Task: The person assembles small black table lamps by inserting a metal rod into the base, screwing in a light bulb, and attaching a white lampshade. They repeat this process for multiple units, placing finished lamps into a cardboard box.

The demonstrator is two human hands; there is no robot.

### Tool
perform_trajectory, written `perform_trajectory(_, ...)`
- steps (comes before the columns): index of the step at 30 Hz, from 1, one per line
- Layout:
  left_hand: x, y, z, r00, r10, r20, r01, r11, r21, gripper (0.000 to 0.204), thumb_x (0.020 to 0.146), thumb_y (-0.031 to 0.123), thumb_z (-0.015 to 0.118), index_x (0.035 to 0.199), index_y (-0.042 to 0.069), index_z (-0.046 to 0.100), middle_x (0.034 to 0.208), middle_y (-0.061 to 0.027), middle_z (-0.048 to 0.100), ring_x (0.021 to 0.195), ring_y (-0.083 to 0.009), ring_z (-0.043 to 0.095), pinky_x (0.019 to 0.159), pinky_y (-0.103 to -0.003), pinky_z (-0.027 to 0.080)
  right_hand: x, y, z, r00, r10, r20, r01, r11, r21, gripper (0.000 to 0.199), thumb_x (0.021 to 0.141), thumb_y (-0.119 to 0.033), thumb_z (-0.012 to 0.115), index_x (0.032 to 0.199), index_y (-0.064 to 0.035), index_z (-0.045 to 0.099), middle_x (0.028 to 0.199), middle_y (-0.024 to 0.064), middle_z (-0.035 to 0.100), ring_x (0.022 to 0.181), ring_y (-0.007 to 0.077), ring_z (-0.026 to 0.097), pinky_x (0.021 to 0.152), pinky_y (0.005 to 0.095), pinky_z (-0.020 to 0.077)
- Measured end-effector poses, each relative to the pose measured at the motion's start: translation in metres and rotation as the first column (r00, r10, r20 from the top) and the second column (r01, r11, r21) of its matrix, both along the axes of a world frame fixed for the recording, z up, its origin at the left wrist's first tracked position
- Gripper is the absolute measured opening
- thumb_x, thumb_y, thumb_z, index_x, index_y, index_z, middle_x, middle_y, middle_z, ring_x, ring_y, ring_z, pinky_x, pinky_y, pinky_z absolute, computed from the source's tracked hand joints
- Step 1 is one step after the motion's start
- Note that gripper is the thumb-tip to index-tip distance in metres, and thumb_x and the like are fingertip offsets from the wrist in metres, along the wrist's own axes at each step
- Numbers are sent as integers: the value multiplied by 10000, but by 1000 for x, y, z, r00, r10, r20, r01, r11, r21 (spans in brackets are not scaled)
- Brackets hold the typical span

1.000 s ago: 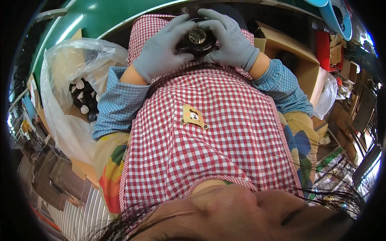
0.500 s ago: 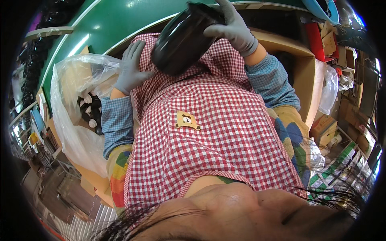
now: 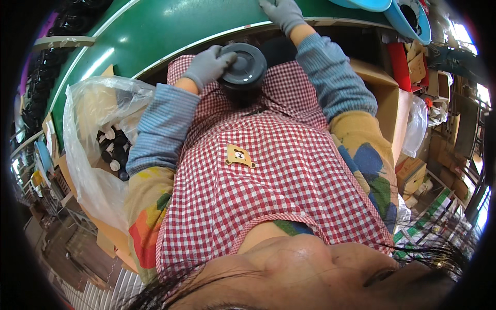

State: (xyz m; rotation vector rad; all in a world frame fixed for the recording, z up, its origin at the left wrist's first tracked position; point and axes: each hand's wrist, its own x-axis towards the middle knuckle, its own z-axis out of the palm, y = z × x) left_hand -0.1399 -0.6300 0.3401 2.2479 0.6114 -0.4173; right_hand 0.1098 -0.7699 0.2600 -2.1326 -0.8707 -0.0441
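A glossy black cylinder (image 3: 243, 95) stands at my lap with its dark grey, ringed round end (image 3: 245, 64) facing up. My grey-gloved left hand (image 3: 207, 67) grips the left side of that round end, its fingers bent over the rim. Farther off to the right, my gloved right hand (image 3: 284, 14) reaches over the green tabletop (image 3: 206, 14). Its thumb and a finger look stretched out and apart, and I see nothing in it. The top edge of the picture cuts off part of these fingers.
To my left, a box lined with clear plastic (image 3: 77, 155) holds several black and pale pieces (image 3: 114, 150). A cardboard box (image 3: 380, 103) stands open at my right. Blue basins (image 3: 413, 26) sit at the far right, above a red box (image 3: 400, 67).
The cylinder has turned from lying tilted to end up. My right hand has let go of it and moved up over the table. My left hand has come in and taken hold of the cylinder.
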Motion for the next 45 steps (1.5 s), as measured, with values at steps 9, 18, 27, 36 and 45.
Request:
perform_trajectory(9,-11,11,-10,989,85,118,-73,991,-108,551,1028,411,576,1418,22,572,1357,-232,634,1263,-319,610,1062,-384,469,67,62,22,968,-118,-223,42,947,-319,352,903,-322,632,1229,-194,671,1165,182,708,1100,404,663,975,442,519)
perform_trajectory(18,-29,8,114,548,-484,682,-1,815,579,428,919,212,708,1303,43,625,1224,-183,657,1127,-320,621,985,-408,492,-56,-86,168,427,664,-614,-667,690,283,539,817,60,660,1355,51,631,1203,61,720,1056,125,650,933,291,533)
perform_trajectory(27,-68,-27,106,914,-253,316,157,941,299,404,1001,262,659,1382,129,637,976,-163,721,781,-264,711,721,-352,560,-62,-61,142,431,836,-339,-846,506,171,510,749,30,639,1249,-31,722,1080,171,753,977,266,725,882,362,560)
perform_trajectory(36,-69,-52,96,921,-234,311,105,919,381,379,1033,338,583,1345,131,634,899,-173,710,775,-335,715,688,-410,555,-48,-35,102,472,882,-14,-873,465,-146,447,736,-142,650,1175,-127,734,996,151,731,913,375,684,842,457,551)
perform_trajectory(45,-51,7,41,973,-111,205,65,974,219,550,1045,572,443,976,99,712,774,-123,662,733,-315,663,711,-429,520,-93,-84,105,627,773,-97,-751,566,-340,674,1020,-518,557,1578,-165,425,1193,185,695,1009,357,705,904,429,561)
